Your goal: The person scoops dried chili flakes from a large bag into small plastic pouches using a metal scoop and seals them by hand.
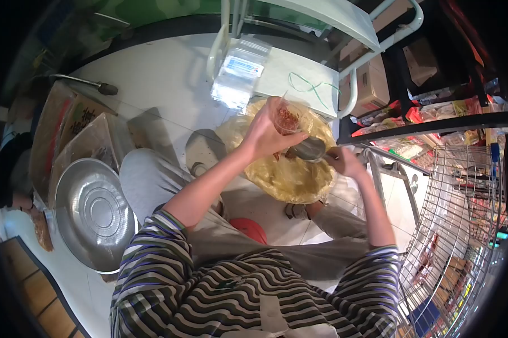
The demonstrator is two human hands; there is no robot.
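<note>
My left hand (263, 130) is closed around a clear plastic container (289, 117) with dried red flakes inside; I cannot tell whether it is a bag or a cup. From the right, my right hand (348, 163) grips a metal scoop (309, 149), its bowl close to my left thumb. Both hands are above a yellow plastic liner (290, 183), which spreads out between my knees. Some red bits show below the left hand, and my hands and the scoop hide much of the liner's inside.
Beyond the liner, a stack of clear plastic packets (242, 67) and a green string (313, 87) lie on a white shelf (276, 70). A large metal basin (96, 214) leans beside cardboard boxes (85, 121) on the left. A wire cart (448, 225) stands at right, near packaged goods (445, 110).
</note>
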